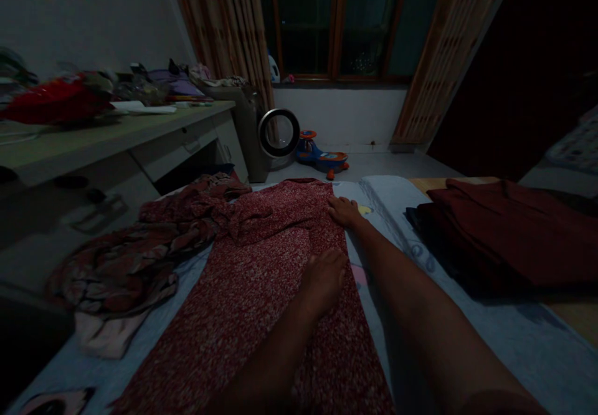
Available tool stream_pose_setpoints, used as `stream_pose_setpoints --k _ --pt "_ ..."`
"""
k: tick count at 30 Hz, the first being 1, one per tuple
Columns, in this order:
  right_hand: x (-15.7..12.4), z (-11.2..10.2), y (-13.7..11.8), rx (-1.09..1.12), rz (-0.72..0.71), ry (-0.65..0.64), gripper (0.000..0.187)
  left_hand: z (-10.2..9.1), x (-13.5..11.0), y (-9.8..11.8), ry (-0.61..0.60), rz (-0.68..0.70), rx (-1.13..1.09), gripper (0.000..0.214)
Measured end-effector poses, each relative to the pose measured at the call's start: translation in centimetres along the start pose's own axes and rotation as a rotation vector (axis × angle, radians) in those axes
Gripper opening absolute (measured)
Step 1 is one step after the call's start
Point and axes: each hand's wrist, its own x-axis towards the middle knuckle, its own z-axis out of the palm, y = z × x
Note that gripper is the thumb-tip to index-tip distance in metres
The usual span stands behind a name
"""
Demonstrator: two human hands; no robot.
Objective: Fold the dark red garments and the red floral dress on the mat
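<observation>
A long red garment with white flecks (pixel 252 278), seemingly a knit dress, lies stretched out lengthwise on the bed. One sleeve crosses its upper part, and a strip along its right side looks folded inward. My left hand (pixel 326 278) is on that right strip, fingers curled at the edge. Farther up, my right hand (pixel 344 211) holds the same edge near the top, its fingers bent over the fabric. Dim light hides the exact grip of the fingertips.
Rumpled patterned clothes (pixel 135 253) lie left of the garment, and a stack of folded dark red and black clothes (pixel 509 234) sits right. A cluttered desk (pixel 140 134) borders the left side. Beyond the light blue bedsheet (pixel 392 197) are an open-doored washing machine (pixel 252 134) and a ride-on toy (pixel 322 155).
</observation>
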Motion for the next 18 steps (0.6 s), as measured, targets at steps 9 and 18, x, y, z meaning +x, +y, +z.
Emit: stream_pose_setpoints --k 9,18 --pt "2.6 -0.3 0.2 -0.037 0.104 -0.002 0.046 -0.2 0.4 -0.2 0.01 -0.013 -0.05 0.04" --pt "4.6 0.4 0.0 -0.066 0.158 0.091 0.046 -0.3 0.2 -0.1 0.012 -0.016 -0.052 0.04"
